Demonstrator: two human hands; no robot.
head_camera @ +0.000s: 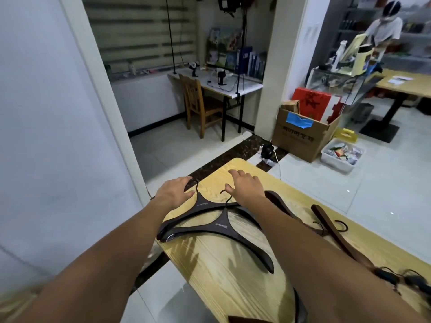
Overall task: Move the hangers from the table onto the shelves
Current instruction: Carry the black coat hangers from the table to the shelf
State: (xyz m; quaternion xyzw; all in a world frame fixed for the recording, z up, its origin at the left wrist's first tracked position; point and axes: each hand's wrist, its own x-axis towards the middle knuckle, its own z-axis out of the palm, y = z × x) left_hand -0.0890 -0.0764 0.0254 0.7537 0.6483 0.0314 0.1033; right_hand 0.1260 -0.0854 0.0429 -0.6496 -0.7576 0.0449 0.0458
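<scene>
Two bare forearms ran up from the lower edge over the yellow wooden table (210,264), the right one covering part of its right side. At the bottom edge a dark curved piece (300,308), probably another hanger, was cut off by the frame. Next lay the front dark hanger (221,226), overlapping the rear dark hanger (204,205). To the right, two brown hangers (335,231) were partly hidden behind the right forearm.

Left hand (173,192): fingers loosely spread over the rear hanger's hook, gripping nothing; contact could not be told. Right hand (247,186): fingers straight, empty, just beyond the front hanger's hook.

Judged step: the reach for a first pair, with every visible hanger still on the table. The next move would call for each hand to close on a neck or hook and lift the overlapped pair apart.

Beyond stood a cardboard box (300,136), a wooden chair (200,103) and a second person (382,22). Shelving behind that person was blurred, so the target shelves could not be made out.
</scene>
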